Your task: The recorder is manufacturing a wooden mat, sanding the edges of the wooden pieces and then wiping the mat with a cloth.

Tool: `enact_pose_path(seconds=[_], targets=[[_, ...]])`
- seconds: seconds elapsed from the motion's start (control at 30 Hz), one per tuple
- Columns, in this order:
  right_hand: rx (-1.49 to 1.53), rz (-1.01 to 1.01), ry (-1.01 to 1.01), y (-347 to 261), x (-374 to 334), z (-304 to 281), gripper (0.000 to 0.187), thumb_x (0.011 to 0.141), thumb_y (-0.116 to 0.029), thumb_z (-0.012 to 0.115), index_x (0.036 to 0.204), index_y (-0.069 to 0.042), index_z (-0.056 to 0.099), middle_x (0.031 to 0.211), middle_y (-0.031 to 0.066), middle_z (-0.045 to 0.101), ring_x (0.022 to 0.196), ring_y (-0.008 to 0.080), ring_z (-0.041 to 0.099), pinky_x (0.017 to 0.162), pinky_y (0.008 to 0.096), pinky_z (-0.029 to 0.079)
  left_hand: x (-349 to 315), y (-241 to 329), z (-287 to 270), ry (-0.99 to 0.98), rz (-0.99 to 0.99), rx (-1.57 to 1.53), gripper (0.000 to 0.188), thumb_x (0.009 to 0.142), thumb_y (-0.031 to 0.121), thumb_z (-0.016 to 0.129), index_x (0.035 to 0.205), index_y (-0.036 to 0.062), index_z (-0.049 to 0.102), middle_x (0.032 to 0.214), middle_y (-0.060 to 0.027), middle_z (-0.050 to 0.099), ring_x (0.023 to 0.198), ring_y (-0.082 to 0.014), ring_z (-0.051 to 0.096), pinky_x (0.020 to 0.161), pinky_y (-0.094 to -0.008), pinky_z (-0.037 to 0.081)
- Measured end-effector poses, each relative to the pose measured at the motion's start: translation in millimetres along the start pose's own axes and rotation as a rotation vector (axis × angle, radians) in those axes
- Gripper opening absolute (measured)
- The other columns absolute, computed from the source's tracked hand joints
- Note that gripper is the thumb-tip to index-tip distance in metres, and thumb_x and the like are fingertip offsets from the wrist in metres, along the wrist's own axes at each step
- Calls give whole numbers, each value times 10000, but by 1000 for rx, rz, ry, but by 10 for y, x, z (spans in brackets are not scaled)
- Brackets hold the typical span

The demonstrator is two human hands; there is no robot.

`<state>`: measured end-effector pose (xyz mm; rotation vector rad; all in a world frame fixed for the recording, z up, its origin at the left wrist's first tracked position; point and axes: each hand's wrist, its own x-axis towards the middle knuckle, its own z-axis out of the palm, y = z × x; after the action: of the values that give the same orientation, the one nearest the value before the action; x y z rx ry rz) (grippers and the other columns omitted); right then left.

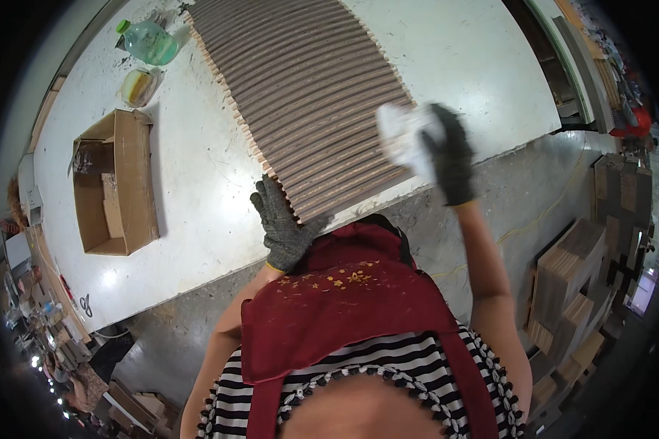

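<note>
A long panel of grey-brown ridged strips (307,95) lies on the white table, its long sides showing jagged, pale ends. My left hand (282,230), in a dark grey knit glove, rests at the panel's near left corner with its fingers stretched out. A crumpled white cloth (403,135) is gripped in my right hand (451,157), gloved the same way, at the panel's right edge near the front. Motion blurs both the cloth and the right hand's fingers.
An open cardboard box (154,183) stands on the table's left side. Beyond it are a yellowish wrapped item (137,88) and a green-capped bottle (150,44). Scissors (86,305) lie at the near left edge. Stacked boards (567,267) stand on the floor at right.
</note>
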<state>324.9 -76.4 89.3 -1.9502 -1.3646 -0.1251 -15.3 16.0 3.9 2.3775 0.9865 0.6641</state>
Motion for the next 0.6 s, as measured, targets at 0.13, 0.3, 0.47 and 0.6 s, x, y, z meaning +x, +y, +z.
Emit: enact_pose_path(seconds=[0.13,0.3,0.47,0.6], targets=[[-371,-24,-4,-342,-260,489,480,895,-270,697,1346,-122,625,1416,91,582,1323,306,499,1121,480,342,18,22,29,-6,-34,-10,1300,712,504,866,1555,-103,85,1571,-323,263,1486,-474,214,1211,-617,54],[-228,-27,-14,-713,-475,726,433,925,-281,636,1322,-107,646,1392,84,610,1289,294,537,1099,462,370,-9,-30,57,-31,-34,-23,1319,719,552,846,1547,-121,70,1565,-339,236,1488,-486,189,1208,-634,55],[109,-134,-93,-1370,-986,1343,493,898,-303,611,1355,-118,620,1405,82,583,1288,259,534,1085,468,380,-161,-205,176,47,34,-168,1068,835,487,766,1524,-99,197,1505,-269,399,1412,-431,376,1220,-592,103],[706,-19,-238,-2037,-921,1435,440,931,-263,600,1332,-85,620,1375,118,586,1243,313,570,1002,478,474,-280,-262,146,-31,-1,-345,1063,837,495,758,1530,-88,201,1517,-269,381,1422,-427,350,1217,-582,112]])
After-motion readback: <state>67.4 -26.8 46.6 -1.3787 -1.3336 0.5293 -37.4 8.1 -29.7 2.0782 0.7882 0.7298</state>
